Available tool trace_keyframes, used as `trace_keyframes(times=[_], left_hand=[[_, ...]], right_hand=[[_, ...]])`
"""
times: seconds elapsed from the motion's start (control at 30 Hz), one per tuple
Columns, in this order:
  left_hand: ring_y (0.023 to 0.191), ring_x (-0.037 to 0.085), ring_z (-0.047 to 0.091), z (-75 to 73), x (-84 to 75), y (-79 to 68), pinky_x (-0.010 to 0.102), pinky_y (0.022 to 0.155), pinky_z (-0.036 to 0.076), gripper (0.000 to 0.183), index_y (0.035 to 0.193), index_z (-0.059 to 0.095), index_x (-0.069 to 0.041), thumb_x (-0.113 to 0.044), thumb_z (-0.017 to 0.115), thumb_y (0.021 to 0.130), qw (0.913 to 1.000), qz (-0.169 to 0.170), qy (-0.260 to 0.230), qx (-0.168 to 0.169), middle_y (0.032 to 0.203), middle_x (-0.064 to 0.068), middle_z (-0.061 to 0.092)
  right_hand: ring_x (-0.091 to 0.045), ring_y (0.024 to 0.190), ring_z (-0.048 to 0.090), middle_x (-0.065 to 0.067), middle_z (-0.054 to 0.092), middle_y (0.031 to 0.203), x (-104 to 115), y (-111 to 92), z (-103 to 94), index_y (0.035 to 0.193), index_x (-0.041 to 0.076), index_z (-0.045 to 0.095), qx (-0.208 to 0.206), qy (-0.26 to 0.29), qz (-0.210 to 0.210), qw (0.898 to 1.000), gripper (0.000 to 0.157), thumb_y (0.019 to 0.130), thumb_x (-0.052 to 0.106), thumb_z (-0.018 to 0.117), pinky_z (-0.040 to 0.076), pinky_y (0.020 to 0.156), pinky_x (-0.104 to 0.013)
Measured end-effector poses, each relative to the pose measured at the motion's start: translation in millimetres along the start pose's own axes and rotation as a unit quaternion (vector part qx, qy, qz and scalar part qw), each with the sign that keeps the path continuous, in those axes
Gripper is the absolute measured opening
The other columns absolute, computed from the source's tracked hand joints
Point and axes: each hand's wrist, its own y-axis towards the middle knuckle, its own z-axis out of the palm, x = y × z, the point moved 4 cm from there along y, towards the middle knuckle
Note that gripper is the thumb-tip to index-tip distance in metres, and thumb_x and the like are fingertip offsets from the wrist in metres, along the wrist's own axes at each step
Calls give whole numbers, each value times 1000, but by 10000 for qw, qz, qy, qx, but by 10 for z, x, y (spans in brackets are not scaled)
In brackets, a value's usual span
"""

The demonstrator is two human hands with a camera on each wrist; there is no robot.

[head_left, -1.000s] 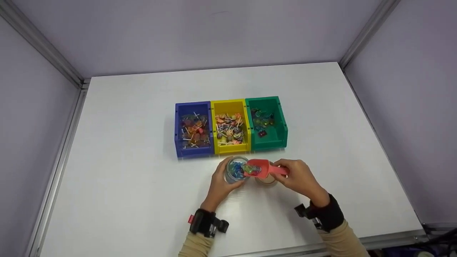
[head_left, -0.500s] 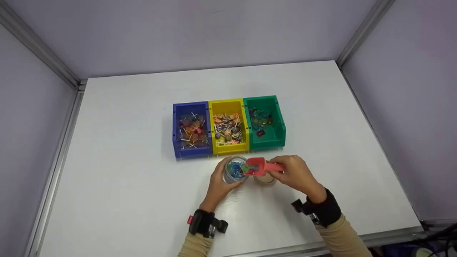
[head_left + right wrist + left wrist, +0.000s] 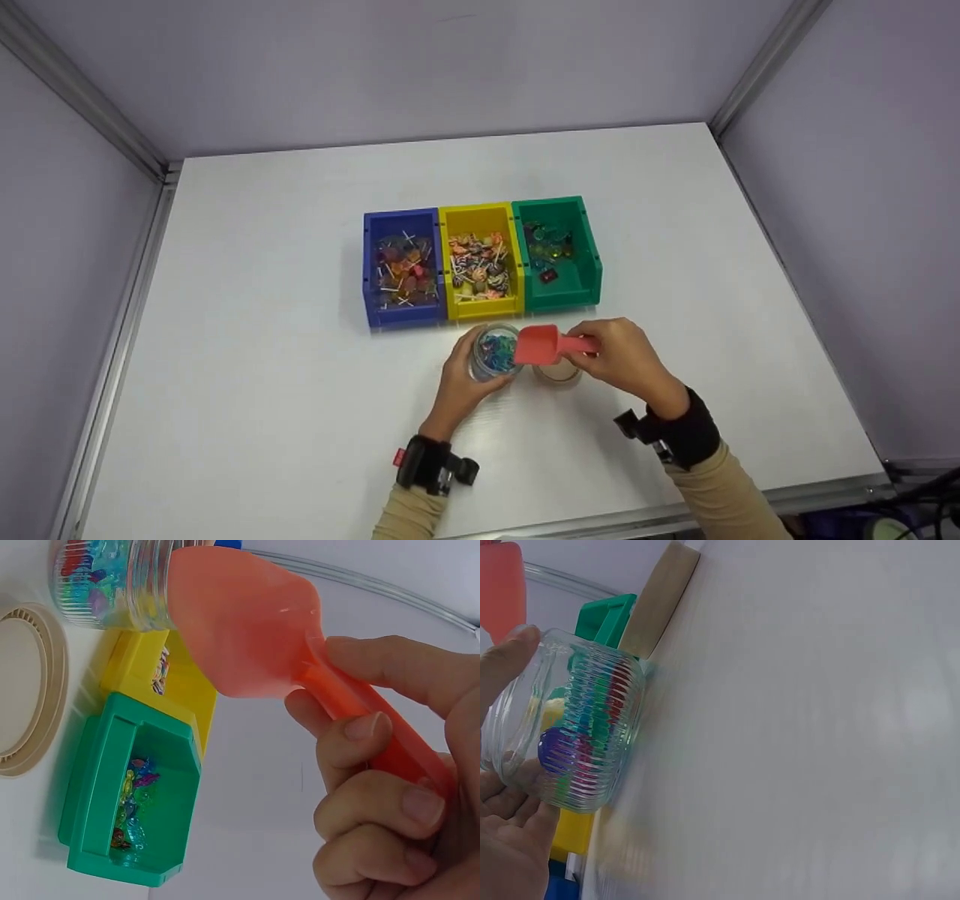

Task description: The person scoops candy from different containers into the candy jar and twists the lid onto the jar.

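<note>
My left hand (image 3: 463,380) holds a ribbed clear glass jar (image 3: 585,727) around its side, thumb on one side and fingers on the other. Blue, green, red and purple translucent pieces, perhaps wrapped candies, lie inside the jar. My right hand (image 3: 621,358) grips the handle of a pinkish-red plastic scoop (image 3: 240,619). In the head view the scoop's mouth is at the jar's rim, tilted over, and no pieces show in it. Below the scoop a round beige lid (image 3: 51,690) lies on the table, partly hidden.
Joined bins stand just beyond the jar. The blue bin (image 3: 405,316) and the yellow bin (image 3: 484,308) hold lollipops. The green bin (image 3: 570,289) at the right holds several translucent colourful pieces. Walls enclose the back and sides of the white table (image 3: 262,375).
The scoop has tipped over at the jar's mouth, and the coloured pieces that lay in it are gone from it. The left hand stays around the jar.
</note>
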Motion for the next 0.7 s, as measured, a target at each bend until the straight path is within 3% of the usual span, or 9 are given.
trace_keyframes(times=[0.3,0.7], left_hand=[[134,33,47,-5,-21,-1,51,114,39,84,142,42,-7,-23,85,72,9999,100,48,-2,143,15,49],[134,34,46,12,-2,-8,51,115,39,85,143,39,-4,-21,84,73,9998,106,138,-5,143,18,47]], right_hand=[[-9,58,48,-8,69,69,-96,-50,36,85,1,73,202,-365,161,9990,15,79,14,77,41,56,-19],[-8,59,44,-8,65,69,-164,-95,82,88,-1,69,306,-76,-36,9995,15,84,12,73,37,55,-17]])
